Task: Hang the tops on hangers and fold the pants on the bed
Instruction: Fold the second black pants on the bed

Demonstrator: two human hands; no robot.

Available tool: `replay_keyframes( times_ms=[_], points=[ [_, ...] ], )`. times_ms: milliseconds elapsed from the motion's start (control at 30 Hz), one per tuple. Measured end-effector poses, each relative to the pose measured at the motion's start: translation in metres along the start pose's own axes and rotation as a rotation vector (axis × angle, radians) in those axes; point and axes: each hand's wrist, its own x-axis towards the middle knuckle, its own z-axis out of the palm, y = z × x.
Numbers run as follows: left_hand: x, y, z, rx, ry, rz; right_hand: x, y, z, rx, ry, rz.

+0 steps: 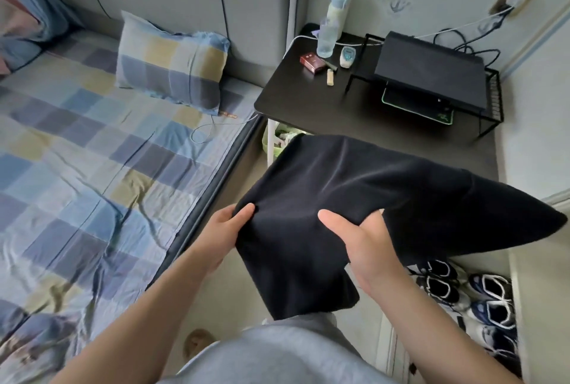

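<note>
A black garment (354, 186) hangs spread in the air in front of me, over the floor beside the bed. My left hand (225, 232) grips its near left edge, thumb on top of the cloth. My right hand (364, 241) grips the cloth near the middle, thumb lying across the fabric and fingers tucked under a fold. One corner of the garment trails out to the right. I cannot tell whether it is a top or pants. The bed (92, 152), with a checked blue and yellow sheet, lies to the left. No hanger is in view.
A checked pillow (172, 66) lies at the head of the bed. A black side table (302, 100) carries a bottle, a glass, a red box and a black laptop on a stand (431, 69). Several sneakers (481, 300) line the floor at the lower right.
</note>
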Motion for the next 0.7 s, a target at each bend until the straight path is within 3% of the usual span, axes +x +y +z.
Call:
replay_keyframes(
  times_ms=[233, 500, 700],
  points=[
    [-0.022, 0.072, -0.123, -0.034, 0.156, 0.232, -0.006, -0.039, 0.142, -0.096, -0.023, -0.229],
    [-0.102, 0.154, -0.310, -0.323, 0.373, 0.564, -0.007, -0.099, 0.333, -0.061, -0.426, -0.334],
    [-0.181, 0.153, -0.411, -0.428, 0.473, 0.734, -0.011, -0.113, 0.466, -0.026, -0.764, -0.299]
  ],
)
